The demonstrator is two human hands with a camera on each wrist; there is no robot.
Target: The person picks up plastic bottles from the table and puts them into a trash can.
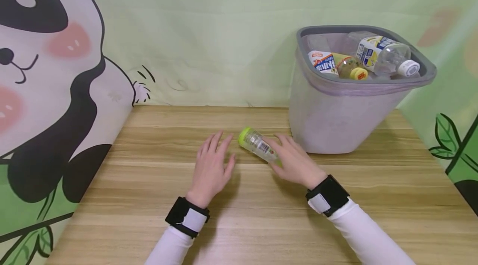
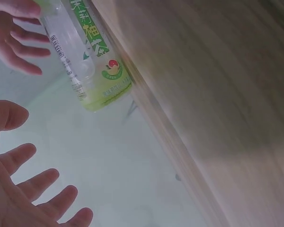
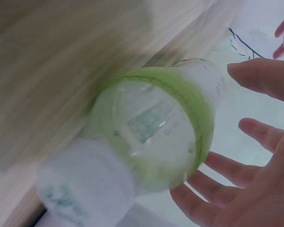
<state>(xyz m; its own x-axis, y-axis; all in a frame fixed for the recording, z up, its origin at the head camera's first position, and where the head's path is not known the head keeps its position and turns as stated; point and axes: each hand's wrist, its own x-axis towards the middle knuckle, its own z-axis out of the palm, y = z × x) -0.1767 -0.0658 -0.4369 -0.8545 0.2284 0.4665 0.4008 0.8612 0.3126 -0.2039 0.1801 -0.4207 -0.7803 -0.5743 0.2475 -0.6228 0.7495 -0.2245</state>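
Note:
A clear plastic drink bottle (image 1: 257,144) with a green label lies on its side on the wooden table (image 1: 239,215), between the two hands. Its green base end points toward the left hand (image 1: 210,169), whose spread fingers stay a little apart from it. Over the bottle's other end reaches the right hand (image 1: 295,159), fingers loosely extended and not curled round it. From the right wrist, the white cap (image 3: 85,184) shows close up, with the right fingers (image 3: 227,170) right at the bottle's side. The left wrist view shows the printed label (image 2: 92,38).
A pale bin (image 1: 332,119) with a grey rim stands at the table's back right. Inside it are a large clear bottle (image 1: 392,59), a yellow-capped bottle (image 1: 349,67) and a printed carton (image 1: 323,62). Behind the table hangs a green panda-printed backdrop (image 1: 205,49).

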